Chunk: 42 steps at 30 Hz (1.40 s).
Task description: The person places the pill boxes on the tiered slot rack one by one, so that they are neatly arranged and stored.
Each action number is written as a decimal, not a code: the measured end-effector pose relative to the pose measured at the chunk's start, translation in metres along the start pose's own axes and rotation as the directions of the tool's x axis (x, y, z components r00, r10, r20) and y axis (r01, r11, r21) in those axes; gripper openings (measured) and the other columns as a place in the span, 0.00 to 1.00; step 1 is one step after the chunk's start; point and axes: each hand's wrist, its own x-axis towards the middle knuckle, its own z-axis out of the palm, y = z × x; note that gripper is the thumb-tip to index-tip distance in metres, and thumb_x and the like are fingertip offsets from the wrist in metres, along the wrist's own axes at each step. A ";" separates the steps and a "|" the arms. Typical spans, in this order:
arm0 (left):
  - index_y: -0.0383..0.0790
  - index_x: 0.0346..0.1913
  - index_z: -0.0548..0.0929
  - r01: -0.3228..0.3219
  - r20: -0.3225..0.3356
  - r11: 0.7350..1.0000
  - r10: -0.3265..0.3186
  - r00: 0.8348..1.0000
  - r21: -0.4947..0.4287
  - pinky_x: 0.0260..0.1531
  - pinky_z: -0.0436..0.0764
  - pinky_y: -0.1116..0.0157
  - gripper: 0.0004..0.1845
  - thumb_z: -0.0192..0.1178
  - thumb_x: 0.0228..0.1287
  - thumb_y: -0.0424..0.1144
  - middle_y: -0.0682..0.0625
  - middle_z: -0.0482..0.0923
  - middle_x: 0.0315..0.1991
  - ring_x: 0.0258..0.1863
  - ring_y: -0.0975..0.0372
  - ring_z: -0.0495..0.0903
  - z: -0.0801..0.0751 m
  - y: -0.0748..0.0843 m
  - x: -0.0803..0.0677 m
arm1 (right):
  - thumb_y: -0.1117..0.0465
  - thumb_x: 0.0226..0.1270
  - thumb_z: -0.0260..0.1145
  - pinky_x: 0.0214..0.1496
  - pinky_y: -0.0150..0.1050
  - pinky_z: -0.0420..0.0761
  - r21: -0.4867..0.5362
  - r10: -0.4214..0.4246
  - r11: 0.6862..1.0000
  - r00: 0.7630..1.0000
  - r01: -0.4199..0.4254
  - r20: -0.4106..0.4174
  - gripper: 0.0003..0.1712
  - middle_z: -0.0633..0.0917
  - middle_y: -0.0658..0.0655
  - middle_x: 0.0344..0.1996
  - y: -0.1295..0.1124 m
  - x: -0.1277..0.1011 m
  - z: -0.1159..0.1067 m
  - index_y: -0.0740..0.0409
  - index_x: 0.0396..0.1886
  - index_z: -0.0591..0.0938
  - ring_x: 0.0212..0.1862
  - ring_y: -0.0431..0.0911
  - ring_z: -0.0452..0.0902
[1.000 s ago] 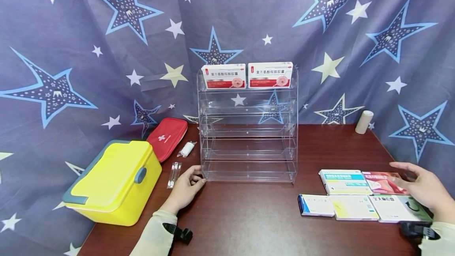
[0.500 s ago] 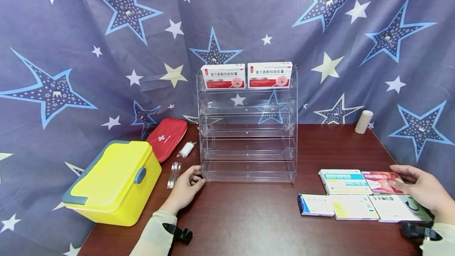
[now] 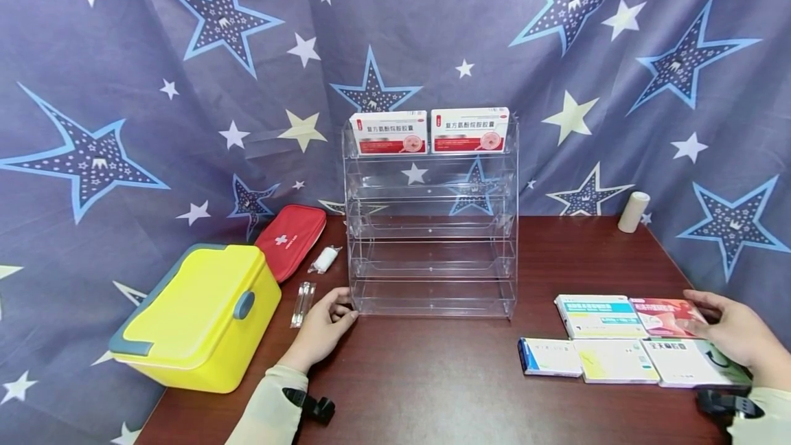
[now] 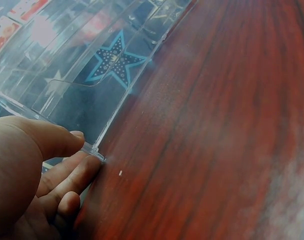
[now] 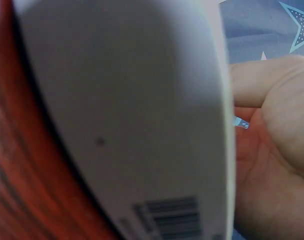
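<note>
My left hand (image 3: pixel 342 310) lies on the table at the front left corner of a clear acrylic tiered rack (image 3: pixel 432 253). In the left wrist view the left hand (image 4: pixel 77 155) has its thumb on the rack's (image 4: pixel 92 75) base corner and curled fingers below it, pinching it. My right hand (image 3: pixel 701 311) lies over the right end of a pink medicine box (image 3: pixel 664 316), with fingers at its far edge and thumb at its near edge. In the right wrist view a blurred white box with a barcode (image 5: pixel 132 125) fills the frame beside my palm (image 5: pixel 272 150).
Two red-and-white boxes (image 3: pixel 389 132) (image 3: pixel 469 130) stand on the rack's top tier. Around the pink box lie a teal box (image 3: pixel 596 314), a blue-edged box (image 3: pixel 550 356), a yellowish box (image 3: pixel 614 360) and a white-green box (image 3: pixel 686 361). A yellow case (image 3: pixel 198 314), red first-aid pouch (image 3: pixel 290 237), gauze roll (image 3: pixel 325 259), swab packet (image 3: pixel 303 303) and tan roll (image 3: pixel 633 211) are also on the table (image 3: pixel 432 376).
My right hand has come down and drawn back slightly onto the right end of the pink box, its fingers closing in. The left hand has stayed at the rack's corner.
</note>
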 end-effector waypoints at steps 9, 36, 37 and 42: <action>0.40 0.63 0.81 -0.009 0.000 1.000 0.009 1.000 0.008 0.43 0.80 0.66 0.22 0.70 0.68 0.30 0.47 0.85 0.47 0.44 0.59 0.84 -0.001 0.000 -0.001 | 0.67 0.65 0.72 0.53 0.73 0.67 -0.046 0.003 0.999 1.000 -0.002 0.023 0.36 0.75 0.88 0.53 -0.002 -0.002 -0.004 0.86 0.64 0.68 0.51 0.77 0.72; 0.41 0.63 0.81 -0.015 0.000 1.000 0.015 1.000 -0.010 0.43 0.80 0.65 0.21 0.70 0.69 0.32 0.48 0.85 0.47 0.44 0.59 0.84 0.000 0.000 0.000 | 0.70 0.66 0.71 0.54 0.73 0.68 -0.030 -0.011 1.000 0.996 0.008 -0.089 0.35 0.78 0.85 0.53 -0.004 -0.001 -0.001 0.82 0.67 0.68 0.54 0.78 0.76; 0.41 0.63 0.81 -0.015 -0.001 1.000 0.015 1.000 -0.008 0.43 0.80 0.65 0.21 0.70 0.69 0.32 0.48 0.85 0.47 0.44 0.59 0.84 0.000 0.000 0.000 | 0.70 0.65 0.72 0.53 0.73 0.69 -0.029 -0.007 1.000 0.995 0.004 -0.095 0.35 0.79 0.84 0.53 -0.004 -0.001 -0.001 0.82 0.67 0.69 0.53 0.77 0.76; 0.41 0.63 0.81 -0.014 -0.002 1.000 0.014 1.000 -0.004 0.43 0.80 0.65 0.21 0.70 0.69 0.32 0.48 0.85 0.47 0.44 0.59 0.84 0.000 0.000 -0.001 | 0.69 0.66 0.73 0.45 0.65 0.74 -0.012 0.057 0.998 0.989 -0.059 -0.137 0.35 0.78 0.84 0.52 -0.008 -0.001 -0.003 0.78 0.68 0.70 0.49 0.74 0.77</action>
